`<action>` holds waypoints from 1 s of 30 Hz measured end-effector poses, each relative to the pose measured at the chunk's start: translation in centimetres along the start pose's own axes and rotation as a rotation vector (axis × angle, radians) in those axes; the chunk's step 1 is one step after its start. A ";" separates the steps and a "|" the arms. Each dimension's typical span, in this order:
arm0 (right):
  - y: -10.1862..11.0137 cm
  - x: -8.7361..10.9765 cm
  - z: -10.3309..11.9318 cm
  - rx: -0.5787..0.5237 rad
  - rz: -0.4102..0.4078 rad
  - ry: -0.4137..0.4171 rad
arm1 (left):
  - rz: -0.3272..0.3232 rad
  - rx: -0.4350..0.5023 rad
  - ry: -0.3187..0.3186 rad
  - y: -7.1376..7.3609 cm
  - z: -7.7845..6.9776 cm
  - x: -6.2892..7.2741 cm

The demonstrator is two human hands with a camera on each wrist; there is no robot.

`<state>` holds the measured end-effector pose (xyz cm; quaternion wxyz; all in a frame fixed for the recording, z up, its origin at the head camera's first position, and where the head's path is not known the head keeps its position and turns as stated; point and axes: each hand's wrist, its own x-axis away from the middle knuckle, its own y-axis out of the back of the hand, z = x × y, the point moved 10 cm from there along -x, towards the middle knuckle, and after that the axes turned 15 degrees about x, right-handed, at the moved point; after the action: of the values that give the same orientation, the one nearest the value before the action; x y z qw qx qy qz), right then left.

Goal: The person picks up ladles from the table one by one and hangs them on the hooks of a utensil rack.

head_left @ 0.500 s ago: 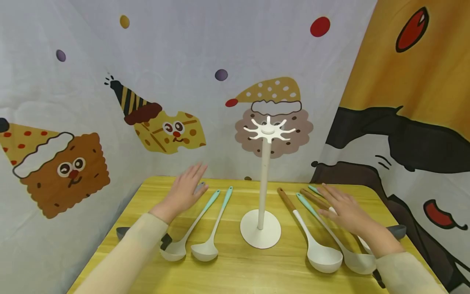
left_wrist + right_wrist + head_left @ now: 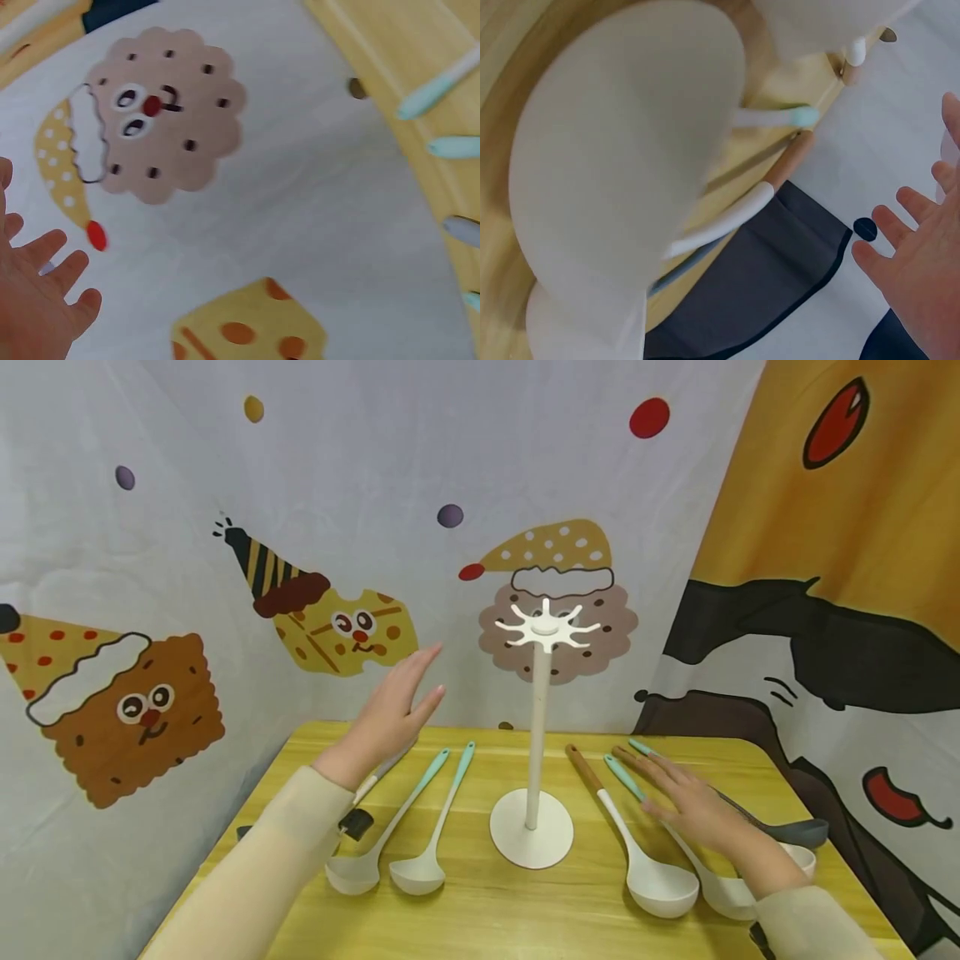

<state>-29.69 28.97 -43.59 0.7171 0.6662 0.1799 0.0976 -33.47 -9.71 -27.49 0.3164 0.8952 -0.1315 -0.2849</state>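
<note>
My left hand [image 2: 384,720] is raised above the back left of the table, fingers extended, thumb apart, holding nothing. Below it lie a ladle with a grey handle [image 2: 390,763] and two mint-handled ladles [image 2: 354,875] [image 2: 418,872]. The right hand [image 2: 693,806] hovers with spread fingers over the handles on the right; in the right wrist view its palm holds nothing. Near it are a wooden-handled white ladle [image 2: 662,889], a mint-handled ladle [image 2: 726,897], a grey ladle [image 2: 806,833] and another white bowl [image 2: 801,858], partly covered by the arm.
Between the hands stands a white rack with a round base [image 2: 525,852], a thin post [image 2: 537,735] and a ring of hooks [image 2: 545,625] on top. The wooden table [image 2: 480,918] meets a cartoon-printed cloth [image 2: 360,443] at the back.
My left hand has risen and moved right, uncovering more of the grey-handled ladle. The right hand has shifted slightly left and down, showing more of the grey ladle.
</note>
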 end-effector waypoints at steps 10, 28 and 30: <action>-1.7 -0.3 1.3 -0.050 -0.010 0.044 | -0.045 0.148 -0.128 1.5 -6.0 -3.0; -5.2 -0.9 2.1 -0.114 0.102 -0.050 | 0.027 0.200 -0.344 -0.7 -14.5 -5.5; -5.4 -0.9 2.3 -0.111 0.099 -0.043 | 0.042 0.178 -0.353 -1.1 -14.7 -5.7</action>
<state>-30.17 26.00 -48.69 0.7509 0.6355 0.1254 0.1285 -29.22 0.70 -16.40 0.2139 0.8529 -0.2284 -0.4179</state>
